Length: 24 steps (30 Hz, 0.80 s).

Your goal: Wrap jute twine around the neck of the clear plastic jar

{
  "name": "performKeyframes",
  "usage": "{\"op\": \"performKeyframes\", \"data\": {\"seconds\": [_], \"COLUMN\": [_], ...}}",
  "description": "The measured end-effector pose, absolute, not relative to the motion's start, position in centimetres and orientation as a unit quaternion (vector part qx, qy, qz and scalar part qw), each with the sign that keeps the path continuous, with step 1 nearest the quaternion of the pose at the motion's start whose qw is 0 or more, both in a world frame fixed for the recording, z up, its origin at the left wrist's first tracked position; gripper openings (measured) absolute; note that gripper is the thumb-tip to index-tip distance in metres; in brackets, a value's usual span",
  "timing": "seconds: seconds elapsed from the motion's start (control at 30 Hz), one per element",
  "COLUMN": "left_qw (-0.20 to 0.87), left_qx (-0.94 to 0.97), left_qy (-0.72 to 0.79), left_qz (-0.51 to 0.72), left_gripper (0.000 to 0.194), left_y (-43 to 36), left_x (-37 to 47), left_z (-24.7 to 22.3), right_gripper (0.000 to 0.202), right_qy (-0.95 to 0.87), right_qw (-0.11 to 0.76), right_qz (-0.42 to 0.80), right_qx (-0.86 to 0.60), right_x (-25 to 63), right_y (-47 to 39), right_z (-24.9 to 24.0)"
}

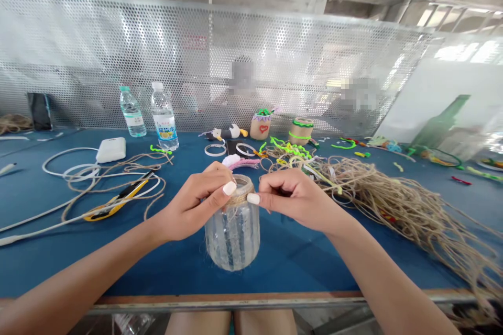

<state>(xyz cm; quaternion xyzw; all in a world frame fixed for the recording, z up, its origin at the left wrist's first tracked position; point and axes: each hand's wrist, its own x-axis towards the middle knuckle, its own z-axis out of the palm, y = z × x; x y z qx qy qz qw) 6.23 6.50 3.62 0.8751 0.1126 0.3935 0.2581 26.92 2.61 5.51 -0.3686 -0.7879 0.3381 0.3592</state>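
Observation:
A clear glass jar [233,238] with whitish vertical stripes stands upright near the table's front edge. Brown twine [239,200] is wound around its neck. My left hand [200,196] grips the jar at the neck, thumb on the near side and fingers over the rim. At the right side of the neck, my right hand [296,196] is closed, its thumb and curled fingers pinching the twine. The short piece inside that pinch is mostly hidden by the fingers.
A big tangle of twine [393,204] spreads on the right. To the left lie a yellow utility knife [118,200], white cable and a white box [111,149]. Two water bottles [165,120], a glue gun [226,132] and two decorated jars [260,126] stand behind. A green bottle [440,123] is far right.

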Motion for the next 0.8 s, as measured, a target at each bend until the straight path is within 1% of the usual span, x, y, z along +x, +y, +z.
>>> {"op": "performKeyframes", "data": {"seconds": [0.13,0.2,0.27,0.33,0.37,0.4,0.47,0.57,0.6,0.67,0.8], "left_qw": [0.276,0.258,0.186,0.094,0.062,0.055,0.107,0.238,0.267,0.298,0.321], "left_qx": [0.872,0.88,0.894,0.896,0.892,0.891,0.893,0.881,0.875,0.866,0.854], "left_qy": [0.109,0.123,0.167,0.225,0.25,0.267,0.281,0.278,0.274,0.27,0.266], "left_qz": [0.389,0.38,0.372,0.371,0.37,0.363,0.335,0.299,0.295,0.296,0.313], "left_gripper": [0.039,0.042,0.04,0.03,0.024,0.021,0.022,0.028,0.029,0.031,0.033], "left_y": [6.6,6.4,6.0,5.4,5.1,4.9,4.8,5.7,6.1,6.9,7.7], "left_x": [6.0,5.9,6.1,6.5,6.7,6.9,6.9,6.2,5.9,5.3,4.8], "left_z": [3.5,3.5,3.7,4.1,4.3,4.6,5.2,5.7,5.7,5.6,5.0], "right_gripper": [0.042,0.043,0.043,0.043,0.043,0.043,0.043,0.041,0.041,0.042,0.042], "right_qy": [-0.791,-0.79,-0.787,-0.782,-0.779,-0.775,-0.771,-0.776,-0.777,-0.778,-0.775], "right_qw": [0.361,0.362,0.366,0.374,0.378,0.382,0.382,0.365,0.357,0.345,0.344], "right_qz": [0.319,0.316,0.321,0.331,0.338,0.344,0.353,0.333,0.325,0.319,0.338], "right_qx": [-0.377,-0.381,-0.379,-0.373,-0.37,-0.367,-0.367,-0.393,-0.404,-0.417,-0.408], "right_x": [26.6,26.5,26.4,26.3,26.3,26.2,26.1,26.2,26.3,26.6,26.9], "right_y": [2.6,2.9,3.2,3.5,3.6,3.6,3.5,3.3,3.2,3.2,3.2], "right_z": [5.4,5.2,5.1,4.9,4.8,4.8,4.8,4.9,5.0,5.1,5.1]}}
